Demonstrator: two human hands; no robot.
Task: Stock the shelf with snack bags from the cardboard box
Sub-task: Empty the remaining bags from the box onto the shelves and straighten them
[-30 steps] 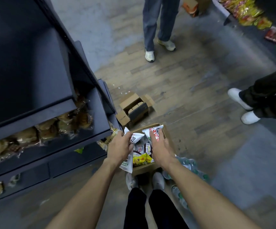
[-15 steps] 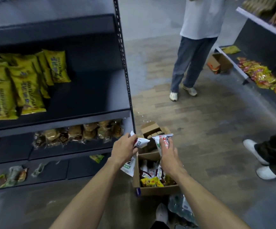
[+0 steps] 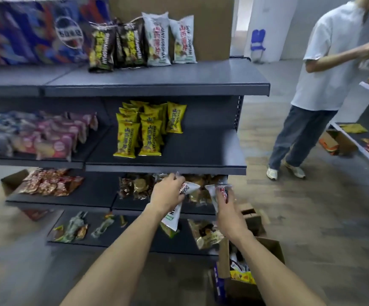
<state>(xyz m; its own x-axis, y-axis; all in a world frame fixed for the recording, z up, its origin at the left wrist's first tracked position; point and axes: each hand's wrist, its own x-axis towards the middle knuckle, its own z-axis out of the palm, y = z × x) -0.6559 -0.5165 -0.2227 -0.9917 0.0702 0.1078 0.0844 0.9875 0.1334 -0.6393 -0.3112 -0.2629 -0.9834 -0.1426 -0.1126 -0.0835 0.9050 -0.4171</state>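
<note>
Stocking run, mid-carry: I had the left hand [image 3: 168,193] curled round a white snack bag [image 3: 174,212] and the right hand [image 3: 227,212] pinching a second white bag [image 3: 220,191] by its upper end, both raised in front of the shelf [image 3: 166,149], level with the lower tiers. The cardboard box [image 3: 269,250], more packets inside, sat on the floor at lower right. The left bag dangled below my grip; I judged it could snag a shelf edge or slip free. Standing yellow bags [image 3: 144,131] on the middle tier looked easy to topple if I pushed in carelessly.
</note>
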